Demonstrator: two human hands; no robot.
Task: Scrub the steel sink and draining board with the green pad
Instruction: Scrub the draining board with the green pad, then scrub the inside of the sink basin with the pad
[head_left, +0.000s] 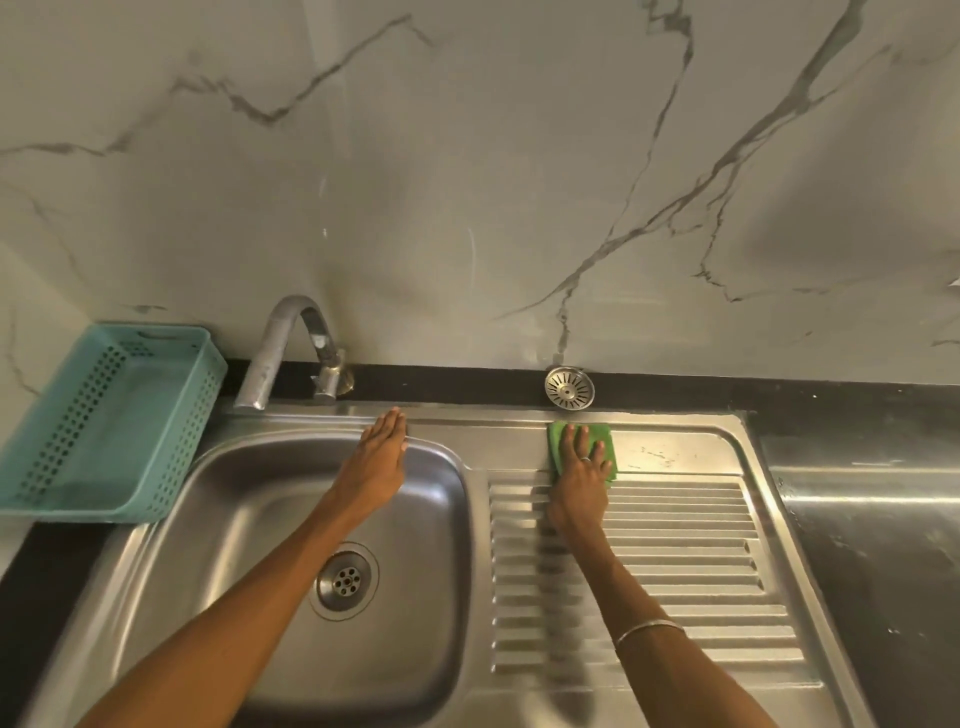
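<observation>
- The right hand (581, 467) is lying flat, fingers spread, pressing down on the green pad (557, 441); it is not gripping the pad, only holding it under the palm and fingers.
- The pad is sitting on the smooth far strip of the draining board (691, 535), just beyond the ridged part and near the back edge, with green showing past the fingers on both sides.
- A ring (585, 459) is showing on one finger of that hand, and a thin bangle (649, 630) is circling the right forearm.
- The left hand (378, 457) is resting open and flat, fingers together, on the far rim of the sink (244, 519), holding nothing.
- The two hands are lying well apart, one on each half of the steel unit.
- The left forearm is stretching across the bowl, passing beside the drain (344, 580) at its bottom.
- A loose round strainer (569, 387) is sitting on the dark ledge behind the draining board, just beyond the pad.
- The tap (291, 348) is standing at the back left of the sink, its spout curving over towards the bowl.
- A teal basket (111, 421) is sitting on the worktop left of the sink, tilted slightly.
- A marble-patterned wall (467, 182) is rising behind everything.
</observation>
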